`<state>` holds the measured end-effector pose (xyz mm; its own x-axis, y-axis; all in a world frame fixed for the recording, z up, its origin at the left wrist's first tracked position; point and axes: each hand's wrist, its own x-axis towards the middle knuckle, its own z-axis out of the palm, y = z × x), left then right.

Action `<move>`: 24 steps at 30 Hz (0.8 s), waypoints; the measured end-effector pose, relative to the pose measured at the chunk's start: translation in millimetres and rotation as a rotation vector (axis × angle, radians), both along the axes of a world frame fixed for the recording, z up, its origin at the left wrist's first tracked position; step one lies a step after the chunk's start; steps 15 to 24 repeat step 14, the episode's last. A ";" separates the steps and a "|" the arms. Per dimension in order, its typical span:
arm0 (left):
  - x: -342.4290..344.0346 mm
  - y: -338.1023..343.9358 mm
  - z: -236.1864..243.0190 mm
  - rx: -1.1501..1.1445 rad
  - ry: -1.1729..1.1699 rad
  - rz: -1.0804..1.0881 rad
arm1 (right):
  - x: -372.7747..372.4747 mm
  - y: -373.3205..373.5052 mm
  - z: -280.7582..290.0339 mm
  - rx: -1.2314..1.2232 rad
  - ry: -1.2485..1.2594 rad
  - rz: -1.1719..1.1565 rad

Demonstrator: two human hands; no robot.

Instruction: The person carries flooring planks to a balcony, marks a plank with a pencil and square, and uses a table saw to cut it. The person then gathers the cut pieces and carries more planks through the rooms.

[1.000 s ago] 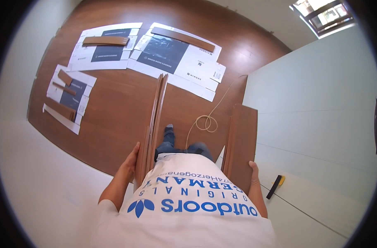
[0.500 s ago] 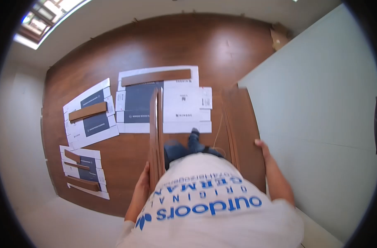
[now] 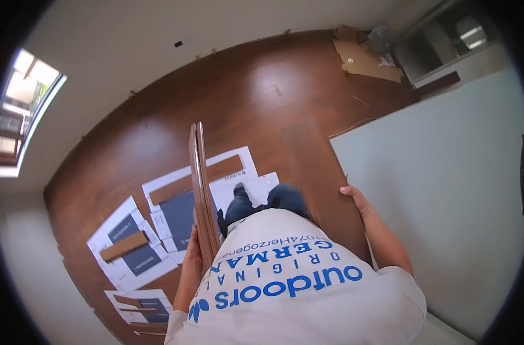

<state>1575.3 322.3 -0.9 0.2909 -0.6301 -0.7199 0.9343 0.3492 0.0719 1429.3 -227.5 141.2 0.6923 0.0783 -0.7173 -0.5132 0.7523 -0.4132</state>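
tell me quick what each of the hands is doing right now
Left hand: closed on the upright planks.
Right hand: gripping the edge of the flat plank.

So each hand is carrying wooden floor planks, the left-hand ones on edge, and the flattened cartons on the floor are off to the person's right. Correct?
Not quite. The head view shows the flattened cartons lying to the person's left, not right. The rest holds: the left hand grips planks standing on edge, and the right hand holds a plank showing its broad face.
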 end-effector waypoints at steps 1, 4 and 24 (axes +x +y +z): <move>40.1 -16.7 2.1 0.005 -0.015 -0.036 | 25.2 -14.8 9.2 0.033 -0.064 -0.022; 136.4 -78.8 1.1 0.254 0.001 -0.097 | 51.3 -56.3 -17.9 0.035 -0.043 -0.200; 388.8 -338.9 78.2 0.236 -0.040 -0.228 | 251.2 -263.2 -43.5 0.025 0.025 -0.449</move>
